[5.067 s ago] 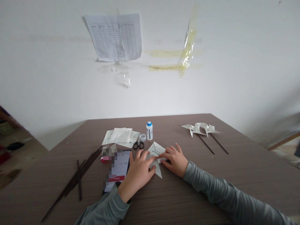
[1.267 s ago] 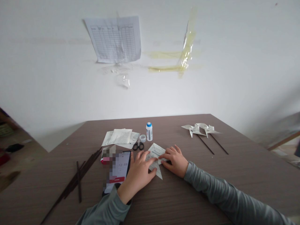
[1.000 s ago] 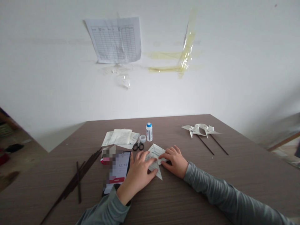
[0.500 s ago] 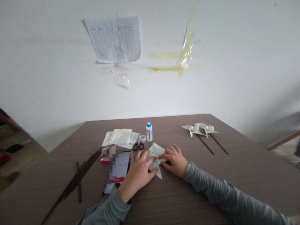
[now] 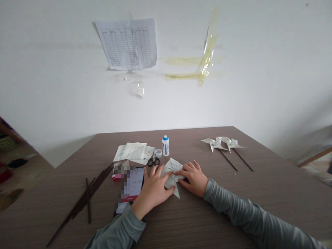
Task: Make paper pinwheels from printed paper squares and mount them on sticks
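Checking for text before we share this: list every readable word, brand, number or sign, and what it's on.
"13:00": phone screen, blurred, so the digits are uncertain.
Wall sheet: printed table, too blurred to read.
Blue-capped bottle: label too small to read.
Folded paper: print too small to read.
Loose papers: print too faint to read.
Small box: pixelated, nothing readable.

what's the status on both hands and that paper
Left hand on folded paper. Right hand touching its right side. Paper on table. Phone partly hidden by left arm.
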A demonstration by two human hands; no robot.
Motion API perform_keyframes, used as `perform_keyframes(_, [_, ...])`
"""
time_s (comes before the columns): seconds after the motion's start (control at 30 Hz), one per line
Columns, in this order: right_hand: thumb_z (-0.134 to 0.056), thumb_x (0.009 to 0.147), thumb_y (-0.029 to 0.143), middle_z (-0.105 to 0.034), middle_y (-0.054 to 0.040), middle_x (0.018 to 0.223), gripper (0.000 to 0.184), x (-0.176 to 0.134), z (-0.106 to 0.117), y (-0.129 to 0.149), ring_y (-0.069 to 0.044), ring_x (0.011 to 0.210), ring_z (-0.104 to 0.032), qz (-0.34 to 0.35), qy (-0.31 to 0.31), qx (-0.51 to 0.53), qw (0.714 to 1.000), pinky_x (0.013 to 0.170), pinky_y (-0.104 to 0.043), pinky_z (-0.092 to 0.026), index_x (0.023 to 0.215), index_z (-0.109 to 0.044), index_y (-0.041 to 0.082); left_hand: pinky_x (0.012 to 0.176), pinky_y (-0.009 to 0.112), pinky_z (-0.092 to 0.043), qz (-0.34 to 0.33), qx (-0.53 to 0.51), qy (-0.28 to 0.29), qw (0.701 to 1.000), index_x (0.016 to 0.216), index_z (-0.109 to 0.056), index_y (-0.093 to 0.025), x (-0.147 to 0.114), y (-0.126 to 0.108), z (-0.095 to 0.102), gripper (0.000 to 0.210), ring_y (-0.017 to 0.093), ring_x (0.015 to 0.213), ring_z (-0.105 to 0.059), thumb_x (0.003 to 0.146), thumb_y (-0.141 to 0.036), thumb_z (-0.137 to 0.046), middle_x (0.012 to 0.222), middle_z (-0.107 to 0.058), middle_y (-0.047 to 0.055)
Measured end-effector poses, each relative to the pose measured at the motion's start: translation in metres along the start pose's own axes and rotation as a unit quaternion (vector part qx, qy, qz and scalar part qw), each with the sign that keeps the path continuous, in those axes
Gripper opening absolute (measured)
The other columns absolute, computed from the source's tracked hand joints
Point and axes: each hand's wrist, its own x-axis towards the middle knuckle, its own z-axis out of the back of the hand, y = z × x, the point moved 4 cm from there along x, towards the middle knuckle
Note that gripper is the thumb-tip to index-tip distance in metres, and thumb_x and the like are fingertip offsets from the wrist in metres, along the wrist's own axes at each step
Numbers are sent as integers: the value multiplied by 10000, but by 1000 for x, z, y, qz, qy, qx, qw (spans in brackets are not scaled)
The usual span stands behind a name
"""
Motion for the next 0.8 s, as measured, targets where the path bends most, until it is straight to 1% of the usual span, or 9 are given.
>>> perform_keyframes(0.17, [-871, 1169, 362, -910, -98, 1294, 354, 1, -1, 1, -395, 1350, -804, -9, -9, -12, 1000, 1476, -850, -492, 1498, -985, 428, 1445, 845, -574, -9, 1, -26, 1000, 1532, -949, -409, 0, 3, -2, 539, 548, 1703, -696, 998, -373, -1014, 1712, -867, 124])
perform_keyframes(0.23, [-862, 1174, 362, -912, -104, 1286, 346, 0, 0, 1, -408, 1351, -815, -6, -7, -3, 1000, 1470, -858, -497, 1486, -989, 441, 1454, 844, -567, -9, 3, -27, 1000, 1535, -949, -411, -1, 3, -3, 537, 543, 1707, -691, 1003, -374, -1014, 1723, -858, 125])
perform_keyframes(0.33, [-867, 1166, 348, -923, -117, 1274, 340, 0, 2, 0, -424, 1341, -841, -7, -6, 14, 1000, 1465, -886, -496, 1469, -996, 432, 1480, 901, -509, -5, 7, -19, 1000, 1592, -933, -403, -4, 3, -4, 538, 548, 1738, -666, 1056, -371, -974, 1814, -804, 138])
perform_keyframes(0.43, [-850, 1154, 323, -941, -96, 1234, 375, 0, 4, -1, -403, 1300, -870, -6, -14, 31, 999, 1481, -886, -477, 1490, -982, 427, 1495, 950, -448, 8, 10, -2, 1000, 1649, -907, -407, -7, 4, -5, 542, 563, 1774, -636, 1109, -377, -934, 1883, -759, 152])
perform_keyframes(0.53, [-823, 1139, 282, -948, -63, 1121, 432, 2, 7, -3, -369, 1211, -916, -26, -30, 44, 998, 1536, -815, -440, 1526, -965, 412, 1509, 953, -429, 19, 6, 4, 1000, 1663, -897, -380, -8, 2, -3, 557, 569, 1779, -636, 1108, -370, -945, 1883, -754, 170])
perform_keyframes(0.63, [-766, 1158, 262, -974, -69, 1134, 436, 2, 14, -5, -362, 1206, -945, -38, -44, 73, 996, 1569, -733, -428, 1514, -967, 413, 1528, 932, -426, 29, -5, -3, 1000, 1627, -912, -331, -7, 0, 2, 526, 541, 1754, -675, 1102, -318, -951, 1823, -788, 182])
perform_keyframes(0.73, [-670, 1193, 256, -988, -87, 1153, 453, 0, 22, -7, -348, 1160, -960, -37, -49, 105, 993, 1552, -707, -468, 1517, -965, 372, 1544, 884, -442, 45, -17, -14, 999, 1533, -945, -317, -6, 1, 5, 437, 501, 1708, -725, 1102, -242, -936, 1722, -850, 151])
perform_keyframes(0.8, [-629, 1207, 245, -985, -100, 1142, 466, -1, 26, -9, -324, 1088, -958, -35, -49, 116, 991, 1484, -635, -564, 1528, -960, 314, 1540, 867, -459, 46, -21, -20, 999, 1491, -957, -318, -4, 3, 5, 406, 488, 1668, -754, 1109, -192, -908, 1651, -890, 127])
